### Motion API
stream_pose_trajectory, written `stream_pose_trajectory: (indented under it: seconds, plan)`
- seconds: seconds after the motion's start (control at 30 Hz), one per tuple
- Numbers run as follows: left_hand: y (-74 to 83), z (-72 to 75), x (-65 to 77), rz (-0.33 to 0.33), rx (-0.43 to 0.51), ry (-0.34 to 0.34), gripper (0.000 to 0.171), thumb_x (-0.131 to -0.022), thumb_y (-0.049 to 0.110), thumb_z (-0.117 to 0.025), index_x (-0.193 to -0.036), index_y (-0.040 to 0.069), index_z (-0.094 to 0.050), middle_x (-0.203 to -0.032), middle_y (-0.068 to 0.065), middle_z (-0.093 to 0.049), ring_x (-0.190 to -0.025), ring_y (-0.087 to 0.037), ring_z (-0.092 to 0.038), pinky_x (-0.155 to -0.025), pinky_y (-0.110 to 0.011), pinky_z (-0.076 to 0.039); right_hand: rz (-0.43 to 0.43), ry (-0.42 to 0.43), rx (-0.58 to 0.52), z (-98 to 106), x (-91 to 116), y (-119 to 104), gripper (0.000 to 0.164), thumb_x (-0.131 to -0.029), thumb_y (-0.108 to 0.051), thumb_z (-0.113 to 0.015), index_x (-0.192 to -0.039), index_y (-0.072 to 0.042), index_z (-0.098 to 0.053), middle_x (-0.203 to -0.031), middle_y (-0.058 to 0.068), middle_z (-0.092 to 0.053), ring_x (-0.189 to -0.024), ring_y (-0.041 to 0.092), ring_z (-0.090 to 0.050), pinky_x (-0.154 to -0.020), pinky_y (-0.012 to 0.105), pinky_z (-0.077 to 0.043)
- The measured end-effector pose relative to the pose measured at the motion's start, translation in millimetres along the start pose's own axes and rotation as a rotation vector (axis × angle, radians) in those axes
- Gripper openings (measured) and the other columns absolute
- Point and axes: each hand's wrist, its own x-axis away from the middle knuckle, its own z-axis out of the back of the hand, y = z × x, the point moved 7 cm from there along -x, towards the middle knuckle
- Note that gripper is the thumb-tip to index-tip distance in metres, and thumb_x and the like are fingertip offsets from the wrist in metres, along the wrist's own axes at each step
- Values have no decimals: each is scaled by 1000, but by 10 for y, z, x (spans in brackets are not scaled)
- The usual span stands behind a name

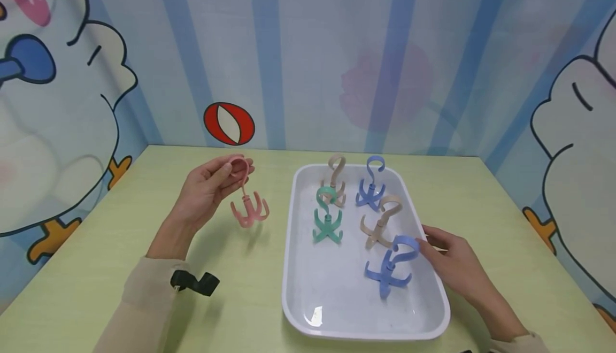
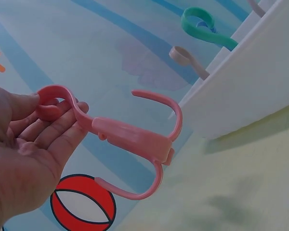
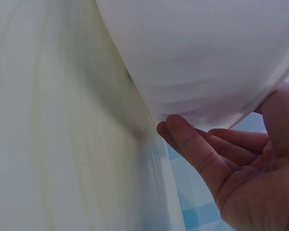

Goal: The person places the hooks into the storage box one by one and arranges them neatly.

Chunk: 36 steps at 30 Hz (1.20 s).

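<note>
A pink four-pronged rotating hook hanger [image 1: 250, 211] dangles above the table from my left hand [image 1: 204, 187]. The thumb and fingers pinch its curved top, and its prongs point outward in the left wrist view. At the right long side of a white tray [image 1: 289, 267], my right hand [image 1: 454, 262] grips the rim, thumb at the edge and fingers against the outer wall [image 3: 202, 67]. Inside the tray stand several similar hooks: a green one [image 1: 328, 224], a near blue one [image 1: 386, 275], a far blue one [image 1: 369, 195], and two beige ones, one nearer [image 1: 377, 230], one behind [image 1: 337, 171].
The tray rests on a pale yellow-green table [image 1: 240, 299]. Behind it rises a blue striped backdrop [image 1: 313, 64] with cartoon figures at both sides and a printed red ball [image 1: 229, 123]. A black strap [image 1: 197, 282] sits on the left wrist.
</note>
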Motion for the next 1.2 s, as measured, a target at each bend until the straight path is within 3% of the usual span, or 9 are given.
stream_pose_trajectory:
  seconds: [0.8,1.03,1.2]
  plan:
    - [142,-120,43,-28,30,10,23,-110,15,-56,-128,11,-69,-121,1,-79,-114,-12,-76,-99,-28,-56,-36,-2,8,-12,8,4,61,-109,-33,-59,-157,3,-45,-147,34,-57,-125,50,-66,-84,43,-66]
    - [178,-210,51,-27,20,18,30,-110,15,-56,-136,1,-62,-120,1,-79,-114,-13,-76,-99,-28,-57,-28,2,20,-3,0,13,61,-109,-33,-59,-156,3,-46,-146,33,-58,-124,50,-67,-83,43,-66]
    - [208,-303,62,-40,18,-2,22,-111,14,-54,-128,8,-67,-120,1,-79,-113,-13,-77,-99,-29,-57,-30,-1,17,-8,2,19,61,-109,-34,-59,-156,3,-46,-146,33,-58,-123,50,-68,-82,43,-67]
